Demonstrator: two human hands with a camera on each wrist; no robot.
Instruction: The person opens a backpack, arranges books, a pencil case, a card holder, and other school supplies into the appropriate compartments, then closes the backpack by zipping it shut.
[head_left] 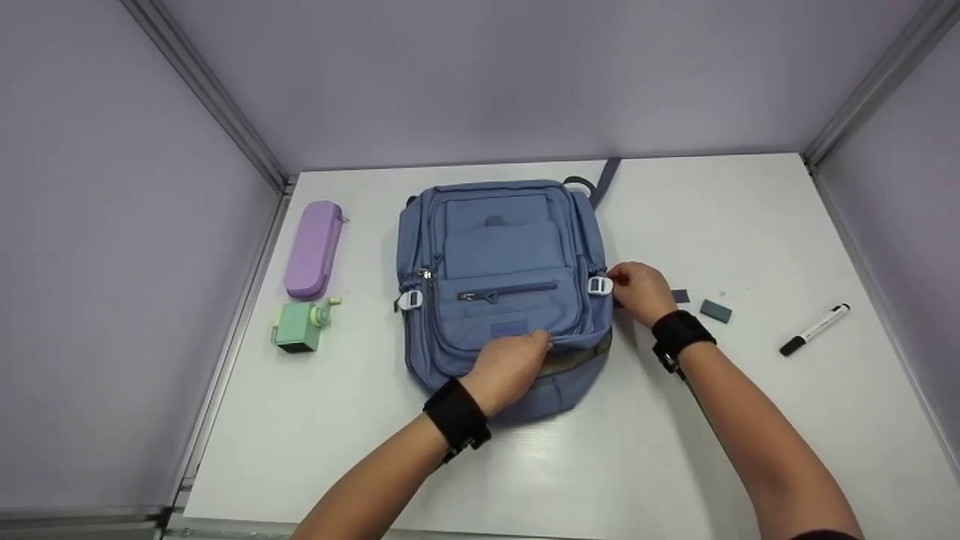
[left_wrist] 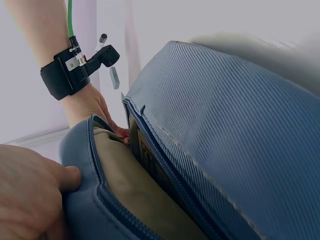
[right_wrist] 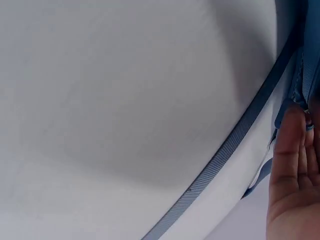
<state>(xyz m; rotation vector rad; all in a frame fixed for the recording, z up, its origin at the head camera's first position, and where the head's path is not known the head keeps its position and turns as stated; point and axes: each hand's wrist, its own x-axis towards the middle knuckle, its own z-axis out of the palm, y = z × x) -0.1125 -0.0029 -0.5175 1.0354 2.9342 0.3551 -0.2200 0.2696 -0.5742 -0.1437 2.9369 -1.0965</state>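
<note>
A blue backpack (head_left: 499, 247) lies front up on the white table, its top away from me. At its lower edge my left hand (head_left: 508, 367) pinches the rim of the front part. In the left wrist view the thumb of this hand (left_wrist: 30, 195) lies on the blue fabric beside a parted zipper (left_wrist: 165, 167), with tan lining (left_wrist: 145, 195) showing inside. My right hand (head_left: 643, 292) is at the backpack's right side, next to a white buckle (head_left: 600, 286). The right wrist view shows its fingers (right_wrist: 289, 132) pinching a small zipper pull, mostly hidden by them.
Left of the backpack lie a purple pencil case (head_left: 313, 247) and a green crank pencil sharpener (head_left: 300, 327). A dark green eraser (head_left: 716, 311) and a black-and-white marker (head_left: 814, 330) lie at the right. A blue strap (right_wrist: 215, 165) trails over the table under my right hand.
</note>
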